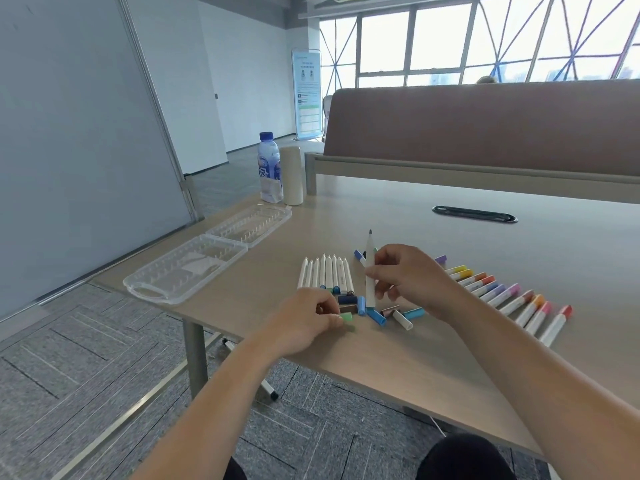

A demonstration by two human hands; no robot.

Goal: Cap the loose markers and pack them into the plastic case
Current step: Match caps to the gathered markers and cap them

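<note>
A: Marker status?
B: The right hand (pixel 412 282) is gripping a white marker (pixel 370 261) upright, its dark tip uncapped. The left hand (pixel 304 322) is pinching a green cap (pixel 346 318) just left of that grip.
A: Case?
B: The clear plastic case (pixel 194 268) is lying open, well left of both hands, showing only moulded ribs.

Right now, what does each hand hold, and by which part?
Right hand pinches an uncapped marker by its lower barrel, tip up. Left hand pinches a green cap by one end.
</note>
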